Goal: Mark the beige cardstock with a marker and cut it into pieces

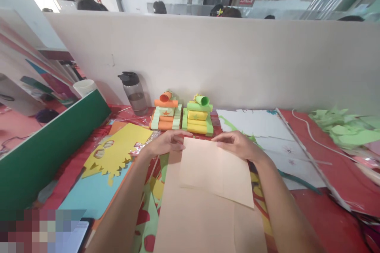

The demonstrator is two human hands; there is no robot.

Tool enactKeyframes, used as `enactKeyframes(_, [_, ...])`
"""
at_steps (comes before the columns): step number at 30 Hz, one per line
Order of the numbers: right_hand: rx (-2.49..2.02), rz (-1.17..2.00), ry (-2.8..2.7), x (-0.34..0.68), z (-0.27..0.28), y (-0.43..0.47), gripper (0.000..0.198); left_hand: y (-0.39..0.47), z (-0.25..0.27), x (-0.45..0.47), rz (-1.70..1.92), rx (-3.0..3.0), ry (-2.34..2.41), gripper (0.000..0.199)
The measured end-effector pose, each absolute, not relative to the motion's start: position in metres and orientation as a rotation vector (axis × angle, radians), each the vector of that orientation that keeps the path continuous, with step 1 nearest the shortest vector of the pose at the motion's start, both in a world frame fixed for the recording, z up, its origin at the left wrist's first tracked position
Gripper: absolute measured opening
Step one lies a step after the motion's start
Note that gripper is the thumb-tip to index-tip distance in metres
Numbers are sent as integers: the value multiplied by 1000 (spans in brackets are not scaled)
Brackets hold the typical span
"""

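A small beige sheet of paper lies over a larger beige sheet. My left hand is closed at the small sheet's top left corner, thumb and fingers at its edge. On the other side, my right hand pinches the top edge toward the right. Just beyond the papers stand two rolled-paper models of tanks, one orange and pale green, the other yellow and green.
Cut yellow paper and a blue sheet lie on the left, beside a green board. A water bottle stands by the white partition. At right are white sheets, a cable and green scraps.
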State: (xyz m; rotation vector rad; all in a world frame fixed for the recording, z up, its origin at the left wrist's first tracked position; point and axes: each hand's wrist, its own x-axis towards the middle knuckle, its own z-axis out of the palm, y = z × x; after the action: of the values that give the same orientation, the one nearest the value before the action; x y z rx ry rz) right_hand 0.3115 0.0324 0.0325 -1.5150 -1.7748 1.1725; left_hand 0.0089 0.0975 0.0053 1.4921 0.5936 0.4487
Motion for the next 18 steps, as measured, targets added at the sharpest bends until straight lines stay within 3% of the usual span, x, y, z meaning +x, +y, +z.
enactKeyframes(18, [-1520, 1091, -1794, 309, 29, 34, 28, 96, -1, 22, 539, 1446, 679, 42])
